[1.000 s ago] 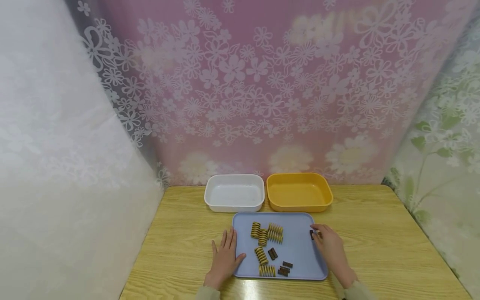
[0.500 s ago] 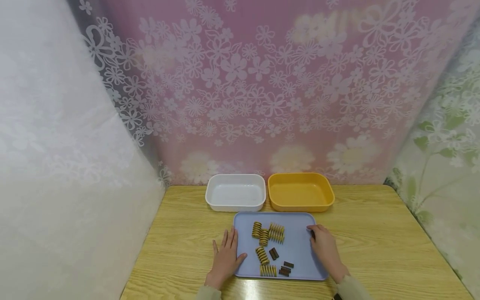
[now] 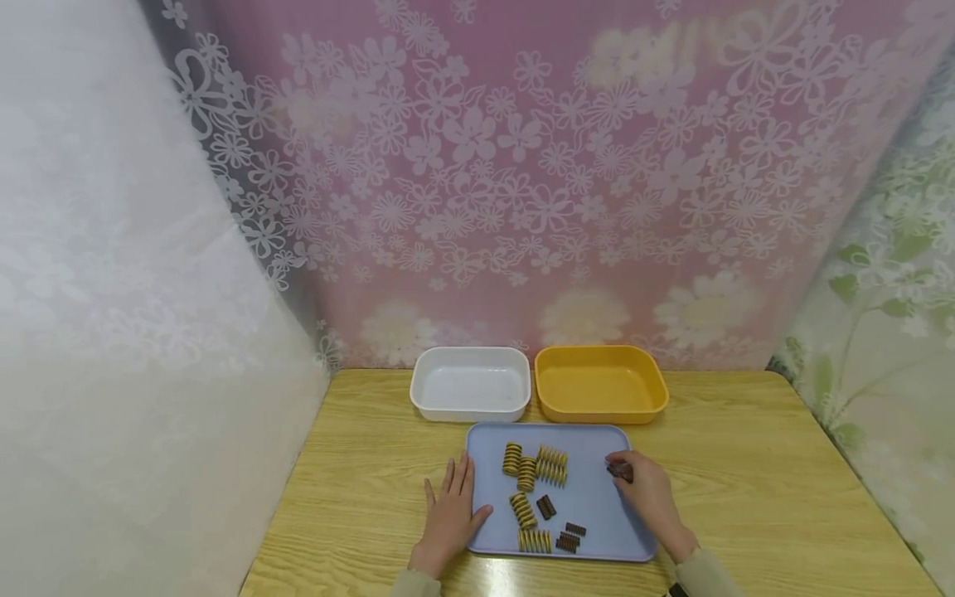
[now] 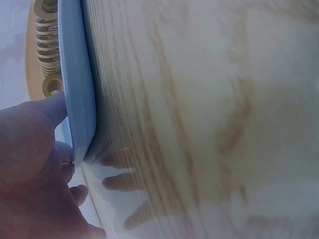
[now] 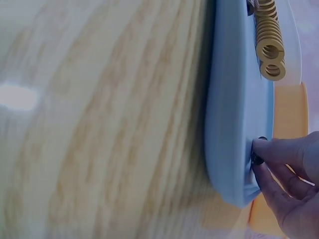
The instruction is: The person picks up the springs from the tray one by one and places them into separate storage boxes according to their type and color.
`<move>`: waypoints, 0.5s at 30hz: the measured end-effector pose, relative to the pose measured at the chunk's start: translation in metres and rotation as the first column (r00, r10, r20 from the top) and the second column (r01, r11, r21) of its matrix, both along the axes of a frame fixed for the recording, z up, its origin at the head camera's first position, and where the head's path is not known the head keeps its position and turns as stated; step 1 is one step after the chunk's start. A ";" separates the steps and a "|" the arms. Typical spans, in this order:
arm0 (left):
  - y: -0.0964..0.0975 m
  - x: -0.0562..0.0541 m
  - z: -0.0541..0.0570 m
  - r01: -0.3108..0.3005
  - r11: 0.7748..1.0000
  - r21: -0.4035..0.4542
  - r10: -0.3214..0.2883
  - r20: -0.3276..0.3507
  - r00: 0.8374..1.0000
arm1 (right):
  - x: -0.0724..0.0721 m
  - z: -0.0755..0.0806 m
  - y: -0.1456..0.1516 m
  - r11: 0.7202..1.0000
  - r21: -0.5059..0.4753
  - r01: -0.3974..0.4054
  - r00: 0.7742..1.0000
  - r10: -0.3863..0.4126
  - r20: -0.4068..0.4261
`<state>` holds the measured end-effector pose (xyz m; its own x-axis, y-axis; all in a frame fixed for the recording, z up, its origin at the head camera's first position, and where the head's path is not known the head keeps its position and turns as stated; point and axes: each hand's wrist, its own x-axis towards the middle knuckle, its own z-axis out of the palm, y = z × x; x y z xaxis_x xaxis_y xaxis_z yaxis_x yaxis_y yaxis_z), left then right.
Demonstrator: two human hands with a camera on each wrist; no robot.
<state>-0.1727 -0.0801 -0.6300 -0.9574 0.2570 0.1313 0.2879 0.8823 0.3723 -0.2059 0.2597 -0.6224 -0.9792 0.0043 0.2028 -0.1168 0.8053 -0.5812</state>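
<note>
My right hand [image 3: 651, 491] pinches a dark brown coil spring [image 3: 620, 471] between thumb and fingertips over the right side of the blue tray [image 3: 597, 514]; whether it is more than one spring is hard to tell. The right wrist view shows the dark spring [image 5: 257, 159] low by the tray wall. My left hand [image 3: 448, 516] rests with straight fingers along the tray's left edge, thumb over the rim. Several thick yellow springs [image 3: 523, 510] lie in the left half of the tray. Smaller dark brown springs [image 3: 546, 507] lie near its middle and front [image 3: 568, 541].
Behind the tray stand a white bin [image 3: 472, 390] and, to its right, a yellow bin [image 3: 600, 390], side by side. All sit on a wood-grain table [image 3: 753, 481]. A pink floral curtain [image 3: 522, 207] hangs behind the table, with pale drapes at both sides.
My right hand has shifted slightly left and inward over the tray, and the dark spring now shows gripped at its fingertips. The left hand stays at the tray's edge.
</note>
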 end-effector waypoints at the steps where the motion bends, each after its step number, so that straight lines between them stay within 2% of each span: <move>1: 0.000 0.000 0.001 -0.002 1.000 -0.001 0.002 0.000 1.000 | 0.000 0.000 0.000 1.000 0.000 -0.001 1.000 0.001 0.002; 7: 0.000 0.002 0.005 -0.006 1.000 -0.010 0.006 -0.005 1.000 | -0.002 0.000 0.000 1.000 -0.014 0.004 1.000 -0.004 -0.010; 12: 0.000 0.002 0.005 -0.007 1.000 -0.009 0.007 -0.008 1.000 | -0.003 0.000 -0.002 0.993 -0.118 -0.009 0.998 0.016 0.056; 15: 0.001 0.002 0.005 -0.007 1.000 -0.002 0.007 -0.004 1.000 | -0.003 -0.001 -0.004 0.984 -0.176 -0.009 0.998 0.021 0.066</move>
<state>-0.1702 -0.0793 -0.6247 -0.9588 0.2503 0.1343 0.2828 0.8851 0.3696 -0.2085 0.2556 -0.6233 -0.9909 0.0191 0.1335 -0.0838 0.6886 -0.7202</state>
